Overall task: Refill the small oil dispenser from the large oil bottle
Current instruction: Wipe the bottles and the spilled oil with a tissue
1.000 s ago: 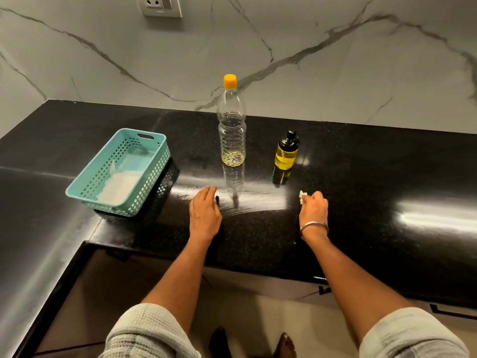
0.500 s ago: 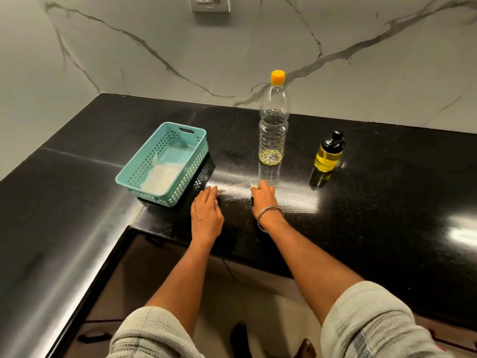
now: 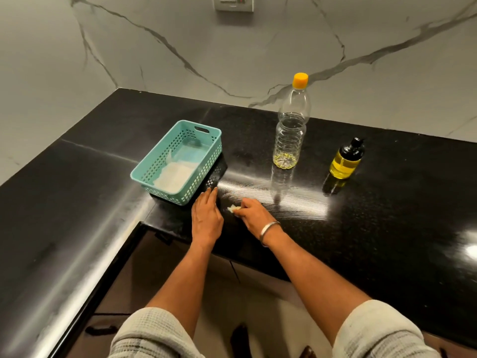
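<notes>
The large clear oil bottle [image 3: 291,130] with an orange cap stands upright on the black counter, only a little oil at its bottom. To its right stands the small oil dispenser [image 3: 346,160], dark-capped and holding yellow oil. My right hand [image 3: 254,214], with a metal bangle on the wrist, grips a small crumpled white tissue [image 3: 233,208] against the counter in front of the bottle. My left hand [image 3: 206,218] rests flat on the counter just left of it, fingers straight, touching neither bottle.
A teal perforated basket [image 3: 178,161] holding white paper sits left of the bottle, close to my left hand's fingertips. Streaky wipe marks shine on the black counter [image 3: 387,215] ahead of my hands. A marble wall with a socket [image 3: 233,2] rises behind. The counter's front edge runs under my wrists.
My right hand has slid the tissue leftward across the counter, from in front of the dispenser to beside my left hand. The view has shifted left. My left hand stayed put.
</notes>
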`<control>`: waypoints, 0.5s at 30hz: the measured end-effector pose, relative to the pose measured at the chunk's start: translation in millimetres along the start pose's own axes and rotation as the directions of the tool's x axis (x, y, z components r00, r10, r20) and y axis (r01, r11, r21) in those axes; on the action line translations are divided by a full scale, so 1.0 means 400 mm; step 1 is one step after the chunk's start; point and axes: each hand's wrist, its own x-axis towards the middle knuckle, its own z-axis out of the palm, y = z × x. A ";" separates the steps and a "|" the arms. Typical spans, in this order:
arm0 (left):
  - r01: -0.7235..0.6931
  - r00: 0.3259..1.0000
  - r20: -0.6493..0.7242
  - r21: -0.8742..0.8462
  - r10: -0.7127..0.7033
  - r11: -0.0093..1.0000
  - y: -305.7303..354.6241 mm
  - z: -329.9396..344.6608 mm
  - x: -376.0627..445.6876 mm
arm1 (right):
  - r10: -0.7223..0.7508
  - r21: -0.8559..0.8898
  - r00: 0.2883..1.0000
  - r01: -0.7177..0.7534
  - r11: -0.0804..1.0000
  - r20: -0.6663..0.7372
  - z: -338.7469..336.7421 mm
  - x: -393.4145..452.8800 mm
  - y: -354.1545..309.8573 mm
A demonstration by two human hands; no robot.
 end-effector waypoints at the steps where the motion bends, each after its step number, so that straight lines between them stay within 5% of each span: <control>1: -0.011 1.000 0.003 -0.009 0.011 1.000 0.013 0.005 0.000 | 0.033 0.020 0.999 -0.032 0.999 -0.027 -0.019 -0.019 0.024; 8: -0.040 0.999 0.029 -0.050 0.042 0.998 0.063 0.016 -0.017 | 0.482 -0.040 0.858 -0.495 0.868 -0.177 -0.124 -0.074 0.179; 11: -0.038 0.999 0.018 -0.045 0.039 0.998 0.055 0.011 -0.036 | 0.497 -0.090 0.843 -0.522 0.848 -0.205 -0.110 -0.056 0.139; 15: -0.027 1.000 -0.001 -0.010 0.027 1.000 0.039 -0.002 -0.057 | 0.377 -0.115 0.926 -0.378 0.918 -0.033 -0.050 -0.031 0.034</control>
